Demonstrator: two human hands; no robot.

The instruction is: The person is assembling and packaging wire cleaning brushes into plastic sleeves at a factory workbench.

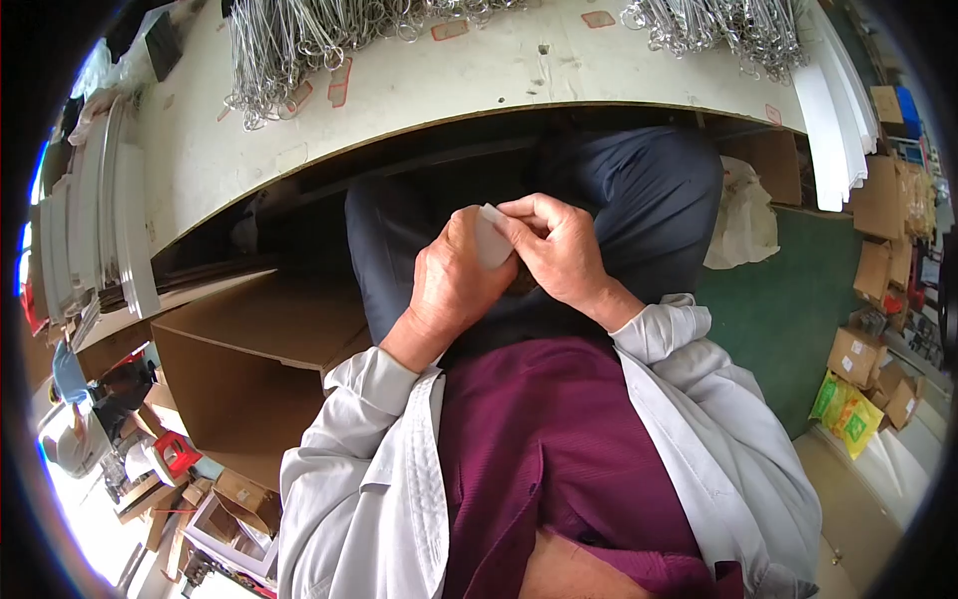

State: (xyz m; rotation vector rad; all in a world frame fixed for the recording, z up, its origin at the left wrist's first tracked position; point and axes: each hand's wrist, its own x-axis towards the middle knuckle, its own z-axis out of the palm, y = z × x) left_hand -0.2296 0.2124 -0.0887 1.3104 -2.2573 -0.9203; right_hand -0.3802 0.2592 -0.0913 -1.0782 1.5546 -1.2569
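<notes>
Above my lap, in front of the table edge, both hands meet around a small flat white piece (491,243), perhaps card or plastic. My left hand (451,275) is closed around it, its fingers curled and partly hidden underneath. The thumb and forefinger of my right hand (562,250) pinch the piece's upper corner. Its lower part disappears behind my hands, so its full shape cannot be seen. On the white table (429,110) beyond lie piles of thin metal wire pieces with looped ends (289,50).
Another wire heap (728,35) lies at the table's far right. Long white strips (838,110) hang over the right edge, and more white strips (130,220) stand at the left. An open cardboard box (239,399) sits left of my legs. Boxes (858,354) line the right side.
</notes>
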